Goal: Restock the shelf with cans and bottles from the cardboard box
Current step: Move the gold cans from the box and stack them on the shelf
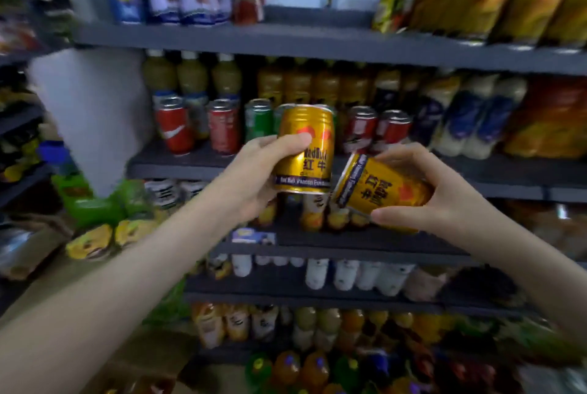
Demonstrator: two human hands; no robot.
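Gripping upright gold metal drink can (pixel 304 152) in left hand (pixel 262 176), thumb across label. Clamping second gold metal can (pixel 379 187) in right hand (pixel 425 200), tipped sideways, base toward the first, just beside it. Holding both up before grey shelf board (pixel 171 168), level with row of red and green soda cans (pixel 222 127). Likely carrying 1 per hand to halve trips; need to right the tilted 1 before setting down. Cannot make out cardboard box.

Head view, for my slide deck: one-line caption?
Left hand holds an upright gold can, right hand a tilted gold can, before the stocked drinks shelf.
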